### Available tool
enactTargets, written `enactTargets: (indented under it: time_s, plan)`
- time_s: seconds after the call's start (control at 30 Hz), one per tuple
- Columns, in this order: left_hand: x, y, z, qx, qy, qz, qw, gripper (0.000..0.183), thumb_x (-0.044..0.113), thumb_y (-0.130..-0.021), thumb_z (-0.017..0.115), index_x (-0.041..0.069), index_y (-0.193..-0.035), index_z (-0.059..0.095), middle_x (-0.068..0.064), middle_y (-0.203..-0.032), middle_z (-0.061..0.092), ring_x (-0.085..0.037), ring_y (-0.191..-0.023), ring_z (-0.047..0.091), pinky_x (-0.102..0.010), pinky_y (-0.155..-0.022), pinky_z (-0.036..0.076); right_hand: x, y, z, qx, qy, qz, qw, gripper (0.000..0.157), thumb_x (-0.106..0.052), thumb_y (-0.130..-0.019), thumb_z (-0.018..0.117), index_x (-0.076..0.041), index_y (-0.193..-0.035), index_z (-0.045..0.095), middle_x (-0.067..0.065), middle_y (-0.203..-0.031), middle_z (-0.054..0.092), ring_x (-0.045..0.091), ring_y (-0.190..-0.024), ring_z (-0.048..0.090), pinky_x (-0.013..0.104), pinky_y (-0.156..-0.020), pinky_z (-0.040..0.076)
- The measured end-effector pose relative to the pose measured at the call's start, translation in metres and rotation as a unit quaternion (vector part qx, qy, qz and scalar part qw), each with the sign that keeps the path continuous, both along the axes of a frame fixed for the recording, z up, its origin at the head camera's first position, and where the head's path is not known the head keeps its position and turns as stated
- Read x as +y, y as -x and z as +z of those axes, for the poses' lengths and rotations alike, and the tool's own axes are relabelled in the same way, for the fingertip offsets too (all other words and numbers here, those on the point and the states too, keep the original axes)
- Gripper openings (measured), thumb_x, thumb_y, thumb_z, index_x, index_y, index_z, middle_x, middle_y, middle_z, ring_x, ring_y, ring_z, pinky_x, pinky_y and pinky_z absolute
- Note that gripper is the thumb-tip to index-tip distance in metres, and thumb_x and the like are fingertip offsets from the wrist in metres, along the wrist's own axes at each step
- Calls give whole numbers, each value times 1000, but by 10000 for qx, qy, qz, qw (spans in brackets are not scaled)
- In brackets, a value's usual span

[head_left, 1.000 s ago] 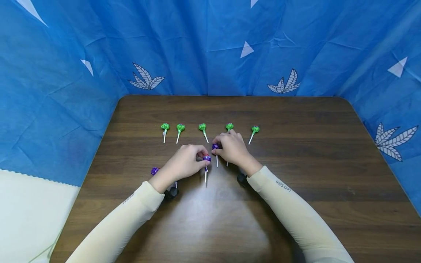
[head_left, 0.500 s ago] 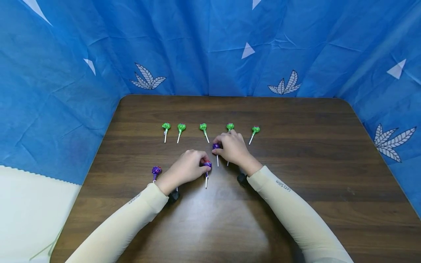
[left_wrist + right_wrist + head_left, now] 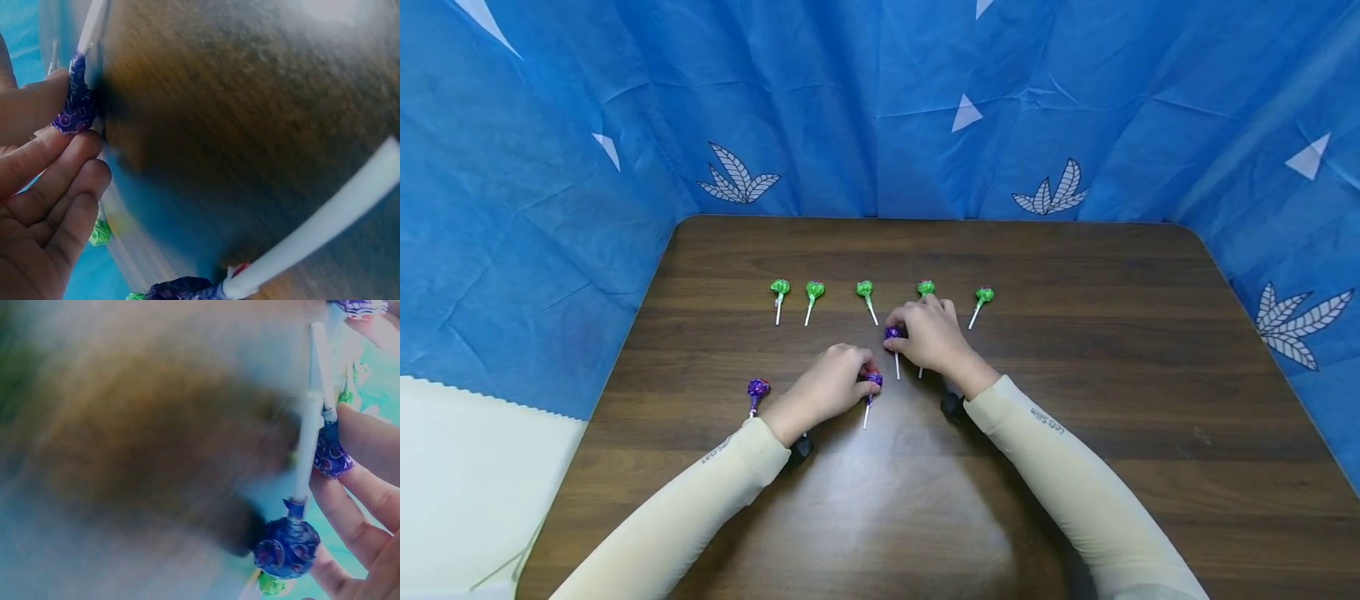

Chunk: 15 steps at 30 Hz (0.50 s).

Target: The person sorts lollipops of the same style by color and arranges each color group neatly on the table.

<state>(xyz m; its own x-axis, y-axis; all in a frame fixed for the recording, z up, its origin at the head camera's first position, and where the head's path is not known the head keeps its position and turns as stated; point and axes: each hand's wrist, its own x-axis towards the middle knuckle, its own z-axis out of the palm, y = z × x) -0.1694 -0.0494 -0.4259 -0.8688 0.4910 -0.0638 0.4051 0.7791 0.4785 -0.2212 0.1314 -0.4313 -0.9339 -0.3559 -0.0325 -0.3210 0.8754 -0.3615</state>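
Note:
My left hand point(image 3: 827, 385) pinches a purple-wrapped lollipop point(image 3: 874, 380) by its head between thumb and fingers, the stick pointing toward me; the left wrist view shows this lollipop point(image 3: 78, 106) close. Slightly farther up the table, my right hand point(image 3: 928, 335) pinches another purple lollipop point(image 3: 892, 333), also at the head. Beside that hand, the right wrist view has a further purple lollipop point(image 3: 287, 547), its head mostly hidden by the hand in the head view. A purple lollipop point(image 3: 757, 389) lies left of my left wrist. Under that wrist, another lollipop's stick point(image 3: 319, 225) shows.
A row of several green lollipops point(image 3: 865, 288) lies across the table farther back, one partly behind my right hand. The brown wooden table point(image 3: 1112, 375) ends at a blue curtain point(image 3: 880, 108) behind and at the sides. White cloth point(image 3: 482, 483) hangs at the left.
My left hand has drawn its lollipop a little toward me, and the stick's end has swung slightly left. The left purple lollipop shows more now. My right hand stays in place.

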Motion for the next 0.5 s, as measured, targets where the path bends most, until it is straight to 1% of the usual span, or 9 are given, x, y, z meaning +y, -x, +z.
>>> enactTargets:
  time_s: [0.1, 0.23, 0.37, 0.5]
  plan:
    - [2, 0, 0, -7, 10, -30, 10000, 12, 20, -83, 80, 12, -85, 70, 0, -84, 70, -21, -86, 64, -38, -82, 52, 2, -1, 5, -29, 78, -24, 10000, 28, -38, -87, 76, -20, -108, 74, -3, -110, 72, 24, -108, 50, 50, -96, 33]
    - [3, 0, 1, 14, 57, -31, 10000, 12, 20, -83, 80, 13, -83, 70, 1, -82, 70, -20, -84, 65, -37, -80, 52, 7, -3, 14, 1, 211, -27, 9998, 28, -37, -86, 77, -20, -108, 74, -3, -108, 72, 24, -106, 50, 49, -94, 33]
    - [4, 1, 0, 49, 115, -28, 9999, 13, 21, -83, 80, 14, -81, 70, 2, -81, 69, -19, -82, 65, -37, -79, 52, 14, -6, 24, 60, 275, -22, 9996, 27, -36, -85, 78, -21, -107, 74, -4, -104, 72, 24, -104, 51, 50, -94, 33]
    - [4, 1, -1, 85, 124, 4, 9999, 13, 21, -82, 81, 13, -82, 70, 1, -82, 70, -20, -85, 65, -38, -81, 53, 23, -11, 31, 76, 250, -55, 9996, 26, -37, -84, 79, -21, -104, 74, -5, -98, 72, 23, -102, 52, 50, -94, 34]
